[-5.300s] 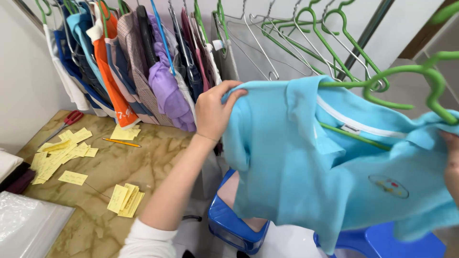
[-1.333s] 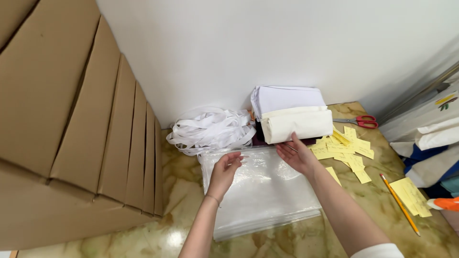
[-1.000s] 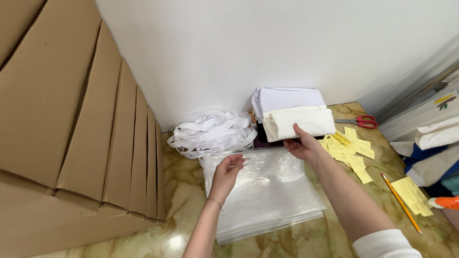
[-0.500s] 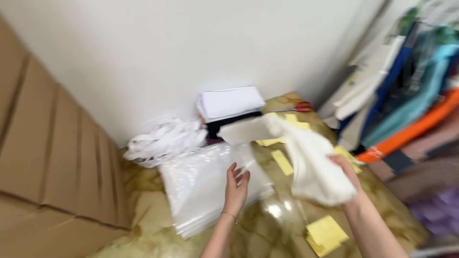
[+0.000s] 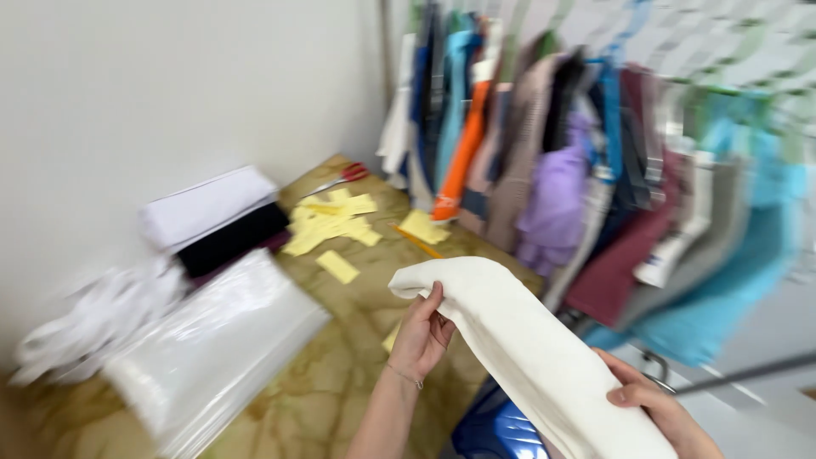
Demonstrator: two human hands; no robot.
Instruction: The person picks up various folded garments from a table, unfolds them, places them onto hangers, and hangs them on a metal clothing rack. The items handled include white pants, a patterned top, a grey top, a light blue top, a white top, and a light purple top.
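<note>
1. A folded cream cloth (image 5: 518, 340) was held out over the floor between two hands, well blurred by motion.
2. The left hand (image 5: 421, 331) was seen curled round the cloth's upper end, fingers (image 5: 435, 299) closed over the fold and thumb tucked beneath.
3. The right hand (image 5: 654, 408) was caught at the lower end, thumb pressed on top of the fabric; the other fingers were hidden under it, so their spread could not be told.
4. The cloth was stretched on a slant from upper left down to lower right, above a blue plastic stool (image 5: 493, 429).
5. Yellow paper slips (image 5: 331, 223) were scattered on the marbled floor (image 5: 340, 357), with red-handled scissors (image 5: 344, 177) beyond them.
6. A stack of clear plastic bags (image 5: 212, 340) was lying near the wall, well apart from both hands.
7. Hanging garments (image 5: 552, 161) were ranged behind the cloth.
</note>
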